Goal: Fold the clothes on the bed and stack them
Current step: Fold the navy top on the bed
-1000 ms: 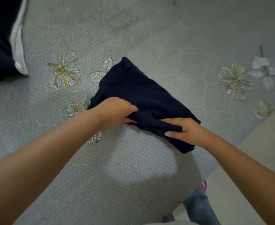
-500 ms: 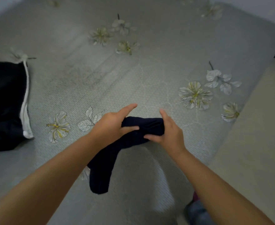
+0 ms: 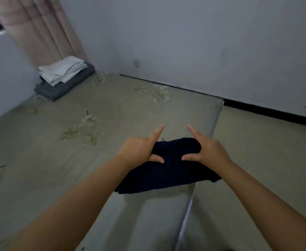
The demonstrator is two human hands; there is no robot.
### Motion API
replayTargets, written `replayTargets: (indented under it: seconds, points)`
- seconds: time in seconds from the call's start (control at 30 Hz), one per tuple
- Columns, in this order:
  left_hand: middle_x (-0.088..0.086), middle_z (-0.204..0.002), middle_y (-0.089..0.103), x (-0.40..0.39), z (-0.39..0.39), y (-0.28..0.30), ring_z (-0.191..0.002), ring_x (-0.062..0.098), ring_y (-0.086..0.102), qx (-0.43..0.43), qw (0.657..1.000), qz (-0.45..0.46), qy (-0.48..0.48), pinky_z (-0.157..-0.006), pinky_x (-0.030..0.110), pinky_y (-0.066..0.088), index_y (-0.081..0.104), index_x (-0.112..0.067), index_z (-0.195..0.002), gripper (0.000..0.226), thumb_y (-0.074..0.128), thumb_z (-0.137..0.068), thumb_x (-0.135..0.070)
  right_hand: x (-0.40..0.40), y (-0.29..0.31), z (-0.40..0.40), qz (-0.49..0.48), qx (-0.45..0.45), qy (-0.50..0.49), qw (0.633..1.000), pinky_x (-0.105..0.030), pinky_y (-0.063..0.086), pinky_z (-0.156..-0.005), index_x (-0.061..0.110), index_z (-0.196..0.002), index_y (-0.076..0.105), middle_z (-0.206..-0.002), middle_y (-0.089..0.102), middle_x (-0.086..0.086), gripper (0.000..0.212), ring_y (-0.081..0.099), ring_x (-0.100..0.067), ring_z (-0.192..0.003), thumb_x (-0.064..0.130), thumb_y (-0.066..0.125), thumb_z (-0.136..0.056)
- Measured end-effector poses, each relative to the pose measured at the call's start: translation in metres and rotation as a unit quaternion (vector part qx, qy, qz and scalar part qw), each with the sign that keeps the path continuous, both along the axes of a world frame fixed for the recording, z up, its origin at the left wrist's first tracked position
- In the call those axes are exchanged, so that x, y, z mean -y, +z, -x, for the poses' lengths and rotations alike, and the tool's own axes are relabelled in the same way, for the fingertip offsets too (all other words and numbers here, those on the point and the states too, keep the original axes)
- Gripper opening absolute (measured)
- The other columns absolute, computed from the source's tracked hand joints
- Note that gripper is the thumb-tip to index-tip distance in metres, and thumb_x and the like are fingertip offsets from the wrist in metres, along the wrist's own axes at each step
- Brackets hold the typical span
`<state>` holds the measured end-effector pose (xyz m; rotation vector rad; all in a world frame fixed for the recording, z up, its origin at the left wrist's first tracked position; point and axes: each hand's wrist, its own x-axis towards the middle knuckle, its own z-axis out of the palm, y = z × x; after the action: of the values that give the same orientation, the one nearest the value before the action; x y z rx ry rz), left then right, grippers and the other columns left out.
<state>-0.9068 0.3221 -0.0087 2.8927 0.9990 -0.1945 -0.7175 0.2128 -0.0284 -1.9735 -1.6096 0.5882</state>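
A folded dark navy garment point(image 3: 168, 167) is held up between both hands above the near edge of the bed point(image 3: 112, 105). Its upper fold is pinched by the left hand point(image 3: 139, 151) between thumb and curled fingers, with the index finger pointed out straight. The same pinch is made by the right hand point(image 3: 209, 151) on the other end, index finger likewise extended. The lower part of the garment hangs down. A stack of folded clothes point(image 3: 63, 77), white on grey, is seen at the far corner by the curtain point(image 3: 43, 31).
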Motion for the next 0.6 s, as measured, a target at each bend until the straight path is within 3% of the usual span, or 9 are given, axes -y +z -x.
replayTargets:
  seconds: [0.23, 0.33, 0.4, 0.47, 0.6]
  points:
    - [0.011, -0.101, 0.065, 0.007, -0.251, 0.089, -0.085, 0.027, 0.062, 0.069, 0.989, -0.102, -0.078, -0.057, 0.028, 0.034, -0.01, -0.024, -0.146, 0.102, 0.053, -0.076, -0.063, 0.04, 0.107, -0.233, -0.099, 0.193, -0.049, 0.975, -0.017, 0.032, -0.063, 0.026, -0.139, 0.034, -0.106, 0.067, -0.005, 0.088, 0.063, -0.021, -0.091, 0.052, 0.072, -0.065]
    - [0.011, -0.104, 0.063, 0.009, -0.335, 0.124, -0.091, 0.028, 0.061, 0.109, 0.983, -0.113, -0.096, -0.062, 0.029, 0.036, -0.009, -0.026, -0.146, 0.101, 0.057, -0.077, -0.059, 0.052, 0.142, -0.312, -0.133, 0.23, -0.072, 0.961, -0.024, 0.041, -0.065, 0.018, -0.136, 0.041, -0.095, 0.068, -0.01, 0.083, 0.064, -0.025, -0.082, 0.046, 0.075, -0.065]
    - [0.013, -0.107, 0.062, 0.005, -0.385, 0.142, -0.094, 0.03, 0.06, 0.128, 0.983, -0.093, -0.095, -0.069, 0.031, 0.04, -0.01, -0.027, -0.145, 0.099, 0.058, -0.079, -0.055, 0.051, 0.16, -0.358, -0.147, 0.244, -0.097, 0.954, -0.028, 0.046, -0.073, 0.02, -0.137, 0.038, -0.101, 0.067, -0.007, 0.083, 0.063, -0.022, -0.089, 0.048, 0.072, -0.068]
    - [0.013, -0.111, 0.06, -0.005, -0.428, 0.153, -0.098, 0.03, 0.058, 0.144, 0.982, -0.079, -0.098, -0.073, 0.031, 0.041, -0.008, -0.029, -0.146, 0.094, 0.057, -0.082, -0.051, 0.04, 0.176, -0.401, -0.134, 0.264, -0.102, 0.95, -0.024, 0.043, -0.081, 0.026, -0.139, 0.035, -0.114, 0.063, -0.001, 0.08, 0.059, -0.015, -0.101, 0.054, 0.067, -0.072]
    - [0.015, -0.112, 0.059, -0.043, -0.496, 0.167, -0.1, 0.028, 0.057, 0.165, 0.981, -0.052, -0.091, -0.073, 0.029, 0.037, -0.006, -0.031, -0.146, 0.091, 0.056, -0.083, -0.051, -0.008, 0.206, -0.475, -0.084, 0.297, -0.076, 0.948, -0.024, 0.041, -0.087, 0.03, -0.134, 0.041, -0.121, 0.059, 0.006, 0.068, 0.054, -0.012, -0.109, 0.059, 0.059, -0.076]
